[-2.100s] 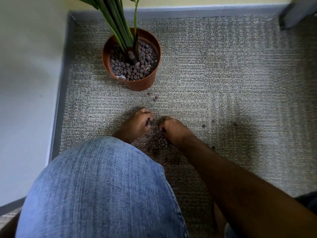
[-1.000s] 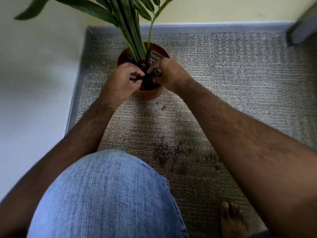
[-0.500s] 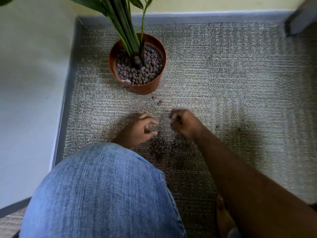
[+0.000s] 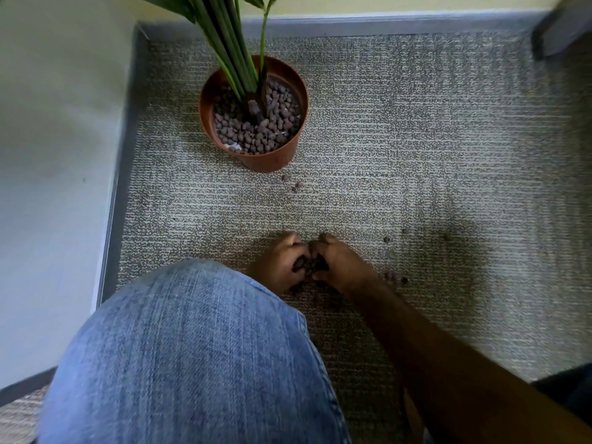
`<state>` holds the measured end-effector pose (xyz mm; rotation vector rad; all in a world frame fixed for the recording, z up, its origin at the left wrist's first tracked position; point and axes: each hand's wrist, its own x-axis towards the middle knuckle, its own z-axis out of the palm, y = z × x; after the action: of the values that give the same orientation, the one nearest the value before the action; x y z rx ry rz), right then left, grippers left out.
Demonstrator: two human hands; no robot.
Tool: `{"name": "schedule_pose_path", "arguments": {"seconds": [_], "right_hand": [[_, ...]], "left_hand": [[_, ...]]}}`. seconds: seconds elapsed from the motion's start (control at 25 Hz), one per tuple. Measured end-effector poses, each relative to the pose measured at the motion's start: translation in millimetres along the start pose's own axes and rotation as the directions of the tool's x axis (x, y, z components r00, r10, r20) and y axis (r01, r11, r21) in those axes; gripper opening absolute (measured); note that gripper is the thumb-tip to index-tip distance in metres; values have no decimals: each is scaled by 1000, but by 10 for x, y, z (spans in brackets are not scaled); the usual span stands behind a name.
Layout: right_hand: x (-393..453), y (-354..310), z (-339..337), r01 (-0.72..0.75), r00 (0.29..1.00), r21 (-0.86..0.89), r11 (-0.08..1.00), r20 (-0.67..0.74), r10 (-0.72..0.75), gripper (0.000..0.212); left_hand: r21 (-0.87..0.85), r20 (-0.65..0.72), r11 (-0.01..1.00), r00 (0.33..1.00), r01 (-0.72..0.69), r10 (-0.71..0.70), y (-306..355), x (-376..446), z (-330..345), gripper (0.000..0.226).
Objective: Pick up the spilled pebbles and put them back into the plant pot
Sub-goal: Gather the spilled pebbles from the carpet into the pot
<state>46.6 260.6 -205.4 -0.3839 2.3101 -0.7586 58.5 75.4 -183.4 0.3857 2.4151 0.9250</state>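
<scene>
left hand (image 4: 280,265) and right hand (image 4: 339,262) press together on the grey woven carpet (image 4: 416,139), cupped closed around small dark brown pebbles (image 4: 309,265); strays lie near the round terracotta plastic plant pot (image 4: 256,161).

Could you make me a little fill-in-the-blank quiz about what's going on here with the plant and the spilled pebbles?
1. Both hands are cupped together around a clump of ____.
2. The brown plant pot stands on the ____.
3. A few stray pebbles lie just in front of the ____.
4. The knee is covered in blue ____.

Missing words: pebbles; carpet; pot; denim
</scene>
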Motion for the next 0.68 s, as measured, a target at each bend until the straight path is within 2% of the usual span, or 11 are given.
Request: {"name": "schedule_pose_path", "arguments": {"seconds": [0.16, 0.28, 0.44, 0.68], "right_hand": [[11, 23, -37, -5, 1000, 66, 998, 0, 5, 36], [32, 33, -103, 52, 999, 46, 998, 5, -52, 29], [61, -13, -161, 99, 992, -11, 995, -74, -99, 21], [-23, -147, 13, 183, 980, -202, 962, -46, -196, 21]], "left_hand": [[-66, -15, 997, 999, 32, -33, -37, 25, -26, 23], [-90, -56, 995, 997, 39, -44, -93, 75, -115, 18], [-39, -96, 999, 995, 11, -15, -200, 169, -234, 15], [128, -82, 991, 995, -46, 57, -217, 152, -202, 20]]}}
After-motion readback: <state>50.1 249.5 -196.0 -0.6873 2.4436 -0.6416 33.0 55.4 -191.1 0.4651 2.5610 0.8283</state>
